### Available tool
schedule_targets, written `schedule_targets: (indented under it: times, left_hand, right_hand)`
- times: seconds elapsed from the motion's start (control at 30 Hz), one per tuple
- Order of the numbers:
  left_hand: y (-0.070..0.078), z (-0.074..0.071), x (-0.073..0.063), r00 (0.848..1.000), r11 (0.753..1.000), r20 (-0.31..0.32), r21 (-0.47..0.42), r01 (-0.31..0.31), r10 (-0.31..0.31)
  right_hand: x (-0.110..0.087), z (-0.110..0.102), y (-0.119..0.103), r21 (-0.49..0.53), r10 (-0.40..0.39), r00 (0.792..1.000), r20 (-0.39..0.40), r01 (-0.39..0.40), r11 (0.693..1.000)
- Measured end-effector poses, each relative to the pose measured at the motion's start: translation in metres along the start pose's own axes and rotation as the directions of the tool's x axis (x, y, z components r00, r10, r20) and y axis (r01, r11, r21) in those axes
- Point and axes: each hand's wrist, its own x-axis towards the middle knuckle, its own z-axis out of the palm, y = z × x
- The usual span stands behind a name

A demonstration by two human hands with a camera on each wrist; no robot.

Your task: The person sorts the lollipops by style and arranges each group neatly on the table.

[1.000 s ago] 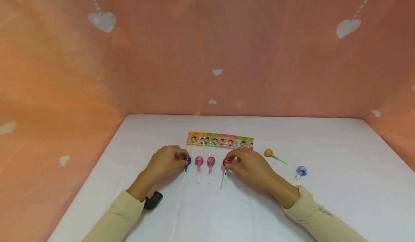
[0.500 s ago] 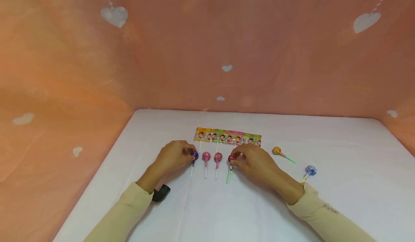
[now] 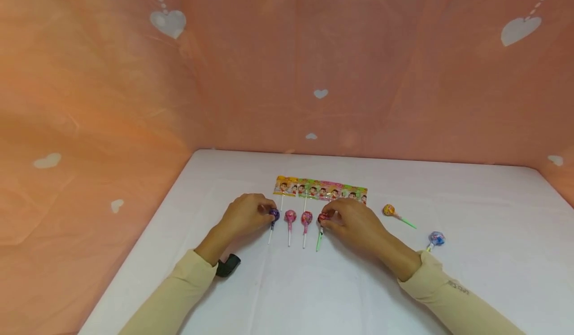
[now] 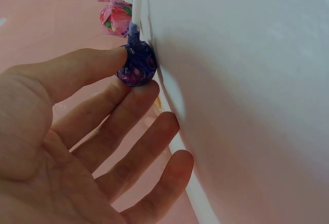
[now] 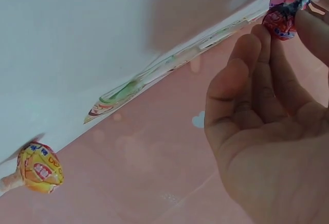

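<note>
Four-in-a-row is avoided here: several lollipops lie side by side on the white table, sticks toward me. At the row's left end my left hand (image 3: 246, 216) pinches the wrapped head of a purple lollipop (image 4: 138, 64) between thumb and fingers. Two pink lollipops, the left one (image 3: 290, 216) and the right one (image 3: 307, 218), lie in the middle, untouched. On the right end, my right hand (image 3: 354, 221) holds the head of a red lollipop (image 5: 281, 22) with a green stick; thumb and fingertips are around it. Its other fingers extend behind.
Behind the row lies a strip of flat packets (image 3: 320, 189) with white sticks. An orange lollipop (image 3: 389, 210) and a blue lollipop (image 3: 436, 239) lie to the right. A black object (image 3: 228, 265) shows beside the left wrist. Pink cloth (image 3: 358, 76) hangs behind the table.
The head view has shifted, so the whole scene sits farther right in it. Both hands keep their grip on the purple and red lollipops, which stay in the row.
</note>
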Motion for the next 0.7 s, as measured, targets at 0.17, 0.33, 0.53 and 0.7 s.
schedule_targets:
  times: [0.17, 0.33, 0.53, 0.7]
  left_hand:
    - [0.003, 0.0007, 0.0018, 1.0, 1.0, -0.005, 0.002, -0.006, 0.006]
    - [0.0015, 0.0013, 0.0005, 1.0, 1.0, -0.015, 0.009, -0.005, 0.006]
    - [-0.0002, 0.0022, 0.0001, 1.0, 1.0, -0.012, 0.021, -0.016, 0.016]
    - [-0.0015, 0.0017, 0.0, 0.999, 0.999, -0.019, 0.037, -0.032, 0.032]
  right_hand:
    - [0.0002, -0.0004, 0.0024, -0.008, 0.022, 1.0, 0.011, -0.022, 1.0]
    - [0.0021, 0.0014, 0.001, -0.017, 0.014, 0.999, 0.03, -0.013, 1.0]
    - [0.0035, 0.0034, -0.0007, -0.072, -0.011, 0.999, 0.042, 0.014, 0.997]
    - [0.0032, 0.0044, 0.0001, -0.084, -0.021, 0.999, 0.032, 0.023, 0.996]
